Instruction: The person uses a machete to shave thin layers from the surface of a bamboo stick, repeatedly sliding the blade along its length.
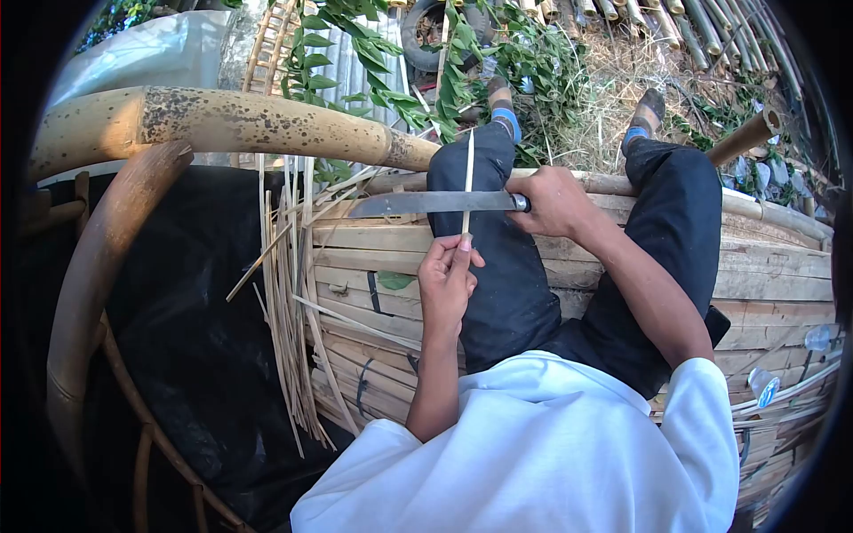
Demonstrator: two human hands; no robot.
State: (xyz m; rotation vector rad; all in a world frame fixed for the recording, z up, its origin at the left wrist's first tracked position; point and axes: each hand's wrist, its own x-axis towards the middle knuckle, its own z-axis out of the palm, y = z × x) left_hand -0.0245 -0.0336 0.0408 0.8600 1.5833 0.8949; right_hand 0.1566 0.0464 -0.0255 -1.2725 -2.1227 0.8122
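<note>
My left hand (449, 280) pinches the lower end of a thin pale bamboo strip (470, 173), which points up and away over my left knee. In my right hand (555, 202) is a knife (418, 203), its handle mostly hidden by the closed fingers. The long grey blade lies level, pointing left, and crosses the strip a little above my left fingertips. Beside my left forearm, a bundle of thin bamboo strips (289, 355) hangs over the edge of the stacked slats.
I sit on stacked bamboo slats (657, 266). A thick bamboo pole (258, 123) runs across the left, above black sheeting (195, 302). Leafy branches (373, 62) hang ahead. Plastic cups (762, 385) lie at right, and cut bamboo poles (711, 31) lie at the far right.
</note>
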